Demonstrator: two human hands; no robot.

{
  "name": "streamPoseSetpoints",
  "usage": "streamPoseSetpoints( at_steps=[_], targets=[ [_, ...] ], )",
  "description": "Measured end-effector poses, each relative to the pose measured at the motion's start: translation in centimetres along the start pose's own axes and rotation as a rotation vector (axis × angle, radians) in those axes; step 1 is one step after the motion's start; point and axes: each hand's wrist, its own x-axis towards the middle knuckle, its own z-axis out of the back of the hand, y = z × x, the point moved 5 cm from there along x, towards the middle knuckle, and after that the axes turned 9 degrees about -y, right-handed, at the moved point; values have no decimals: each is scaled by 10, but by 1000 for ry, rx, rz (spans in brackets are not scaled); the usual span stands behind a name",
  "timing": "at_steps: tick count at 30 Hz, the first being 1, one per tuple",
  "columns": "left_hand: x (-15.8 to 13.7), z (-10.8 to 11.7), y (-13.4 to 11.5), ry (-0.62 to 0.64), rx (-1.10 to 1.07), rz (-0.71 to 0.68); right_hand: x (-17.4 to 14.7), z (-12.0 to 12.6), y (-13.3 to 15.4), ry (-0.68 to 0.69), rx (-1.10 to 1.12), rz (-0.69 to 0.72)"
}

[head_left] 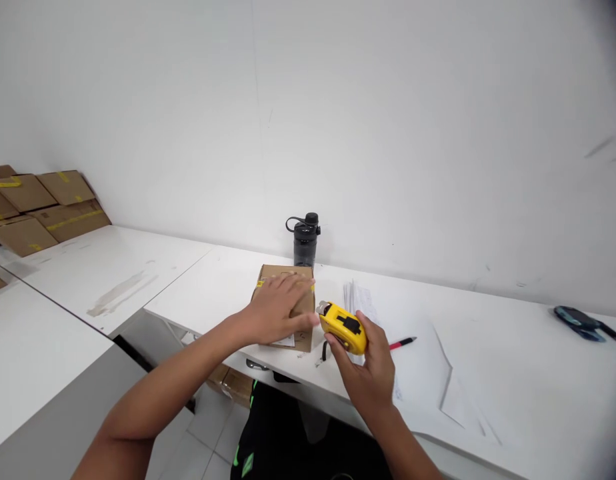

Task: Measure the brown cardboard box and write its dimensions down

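A small cardboard box (pixel 304 341) with yellow tape and a white label stands near the front edge of the white table. My left hand (pixel 281 308) lies across its top, fingers stretched out and thumb toward the right. In my right hand (pixel 371 363) is a yellow tape measure (pixel 349 328) with a black clip, gripped between thumb and fingers just right of the box. Its metal end hook points at my left thumb, and no blade is seen drawn out. A dark strap hangs below the tape measure.
Behind the box stands a dark shaker bottle (pixel 305 243). Loose papers (pixel 423 380) and a red-black pen (pixel 403 343) lie at the right. A dark blue and black object (pixel 581 323) rests far right. Several cardboard boxes (pixel 73 220) are stacked at the left against the white wall.
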Motion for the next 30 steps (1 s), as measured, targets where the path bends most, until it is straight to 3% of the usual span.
streamPoseSetpoints(
  at_steps=[2,8,11,13,16,18,20,24,27,30],
  targets=[
    [-7,-2,28,-24,26,23,-2,-1,-7,28,-6,-73],
    [-69,14,114,-444,-281,276,-5,-18,-33,105,87,-377],
    [-110,-8,137,-657,-454,430,16,-47,-28,258,253,-351],
    [-127,-39,139,-698,-606,491,38,-74,-14,414,352,-256],
    [-134,-79,128,-681,-786,495,62,-120,20,758,347,-38],
    [-131,-84,121,-718,-825,471,66,-146,45,985,318,166],
    [-126,-72,117,-787,-823,438,63,-163,64,1121,309,338],
    [-109,-42,109,-762,-851,433,55,-179,79,1182,299,535],
    [-98,-43,102,-716,-989,521,52,-184,78,1201,262,555],
    [-97,-51,97,-758,-1050,630,51,-181,77,1238,228,554]
  ],
)
